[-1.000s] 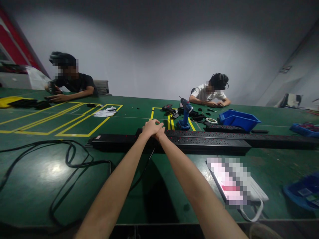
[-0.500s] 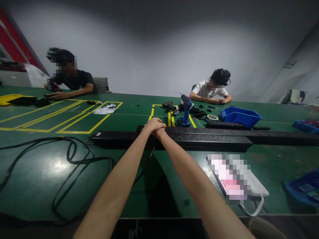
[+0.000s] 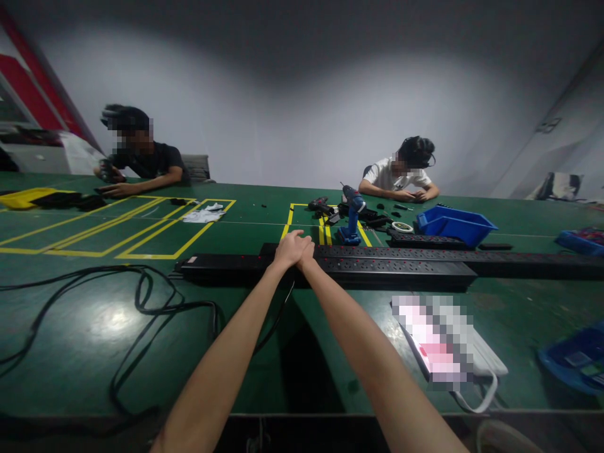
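My left hand [image 3: 289, 250] and my right hand [image 3: 306, 249] are clasped together, fingers folded against each other, over the long black power strips. The left lies partly on top, and some of the right hand's fingers are hidden. No tool or part shows in either hand. Beneath them is the nearer power strip [image 3: 401, 269], lying crosswise with rows of sockets and small red marks. A longer power strip [image 3: 533, 261] lies just behind it and runs off to the right. Below the hands, a thin black cable [image 3: 282, 309] hangs down toward the near table edge.
Beyond the strips stands a blue cordless drill [image 3: 350, 217], near a blue bin [image 3: 455, 225] and a tape roll [image 3: 402, 227]. Black cable [image 3: 155, 308] loops at left. A phone [image 3: 431, 343] lies front right. Two people, one [image 3: 151, 163] left and one [image 3: 394, 176] right, sit opposite.
The view has tilted slightly upward, so most things sit a little lower in the picture. My hands stay clasped over the strips.
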Demonstrator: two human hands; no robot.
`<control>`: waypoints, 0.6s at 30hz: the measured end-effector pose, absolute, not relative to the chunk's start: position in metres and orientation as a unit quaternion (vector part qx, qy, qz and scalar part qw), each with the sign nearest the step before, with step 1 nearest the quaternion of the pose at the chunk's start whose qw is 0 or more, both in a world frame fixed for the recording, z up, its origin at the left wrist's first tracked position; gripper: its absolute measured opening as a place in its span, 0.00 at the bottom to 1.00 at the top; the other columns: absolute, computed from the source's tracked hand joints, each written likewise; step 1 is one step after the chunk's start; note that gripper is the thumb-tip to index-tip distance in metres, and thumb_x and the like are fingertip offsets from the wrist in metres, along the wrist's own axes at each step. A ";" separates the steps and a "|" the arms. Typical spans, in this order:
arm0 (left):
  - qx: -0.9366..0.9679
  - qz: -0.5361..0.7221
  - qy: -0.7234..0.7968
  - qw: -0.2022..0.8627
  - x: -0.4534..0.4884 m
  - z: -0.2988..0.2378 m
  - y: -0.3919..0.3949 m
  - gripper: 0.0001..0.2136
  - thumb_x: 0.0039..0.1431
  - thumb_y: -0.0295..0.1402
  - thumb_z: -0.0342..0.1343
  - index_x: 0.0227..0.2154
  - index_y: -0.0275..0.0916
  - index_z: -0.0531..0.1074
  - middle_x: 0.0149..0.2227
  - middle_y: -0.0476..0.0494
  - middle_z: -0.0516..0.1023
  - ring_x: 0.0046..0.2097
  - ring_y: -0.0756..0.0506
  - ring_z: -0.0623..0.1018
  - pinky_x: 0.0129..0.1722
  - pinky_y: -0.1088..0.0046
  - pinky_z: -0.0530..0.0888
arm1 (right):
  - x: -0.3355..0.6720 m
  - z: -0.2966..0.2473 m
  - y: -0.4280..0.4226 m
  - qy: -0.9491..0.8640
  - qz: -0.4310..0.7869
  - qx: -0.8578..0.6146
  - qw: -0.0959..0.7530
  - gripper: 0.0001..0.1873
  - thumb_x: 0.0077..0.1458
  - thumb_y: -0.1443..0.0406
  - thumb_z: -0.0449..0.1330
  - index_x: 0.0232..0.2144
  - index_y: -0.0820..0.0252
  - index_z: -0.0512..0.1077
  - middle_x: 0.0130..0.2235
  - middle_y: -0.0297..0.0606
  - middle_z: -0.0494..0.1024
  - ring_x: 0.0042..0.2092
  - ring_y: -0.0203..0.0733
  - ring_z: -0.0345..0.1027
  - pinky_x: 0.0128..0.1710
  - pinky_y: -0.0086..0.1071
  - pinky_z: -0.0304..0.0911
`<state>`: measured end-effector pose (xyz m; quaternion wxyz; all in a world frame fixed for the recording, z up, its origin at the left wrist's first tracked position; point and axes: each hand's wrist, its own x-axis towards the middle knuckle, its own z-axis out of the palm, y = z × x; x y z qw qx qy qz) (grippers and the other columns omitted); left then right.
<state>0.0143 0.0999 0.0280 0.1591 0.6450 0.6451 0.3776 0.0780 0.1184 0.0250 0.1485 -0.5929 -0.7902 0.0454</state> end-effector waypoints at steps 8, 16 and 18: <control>0.658 0.364 0.658 0.055 -0.010 0.003 0.058 0.24 0.70 0.42 0.32 0.58 0.44 0.68 0.56 0.40 0.75 0.57 0.39 0.73 0.60 0.55 0.65 | 0.077 0.027 0.120 -0.758 0.090 -0.624 0.166 0.15 0.65 0.62 0.49 0.44 0.60 0.74 0.45 0.47 0.80 0.49 0.48 0.73 0.49 0.41 0.60; 0.715 0.308 0.627 0.037 -0.029 -0.014 0.046 0.27 0.61 0.29 0.48 0.64 0.46 0.59 0.59 0.43 0.73 0.61 0.40 0.70 0.65 0.55 0.57 | 0.076 0.019 0.117 -0.738 0.115 -0.623 0.232 0.16 0.60 0.61 0.52 0.47 0.59 0.73 0.48 0.47 0.78 0.53 0.51 0.70 0.56 0.46 0.55; 0.719 0.308 0.621 0.040 -0.032 -0.015 0.046 0.28 0.60 0.31 0.51 0.64 0.47 0.59 0.60 0.44 0.72 0.61 0.40 0.70 0.66 0.54 0.57 | 0.079 0.017 0.113 -0.732 0.116 -0.622 0.252 0.16 0.59 0.63 0.53 0.48 0.59 0.73 0.51 0.46 0.76 0.56 0.51 0.66 0.61 0.51 0.47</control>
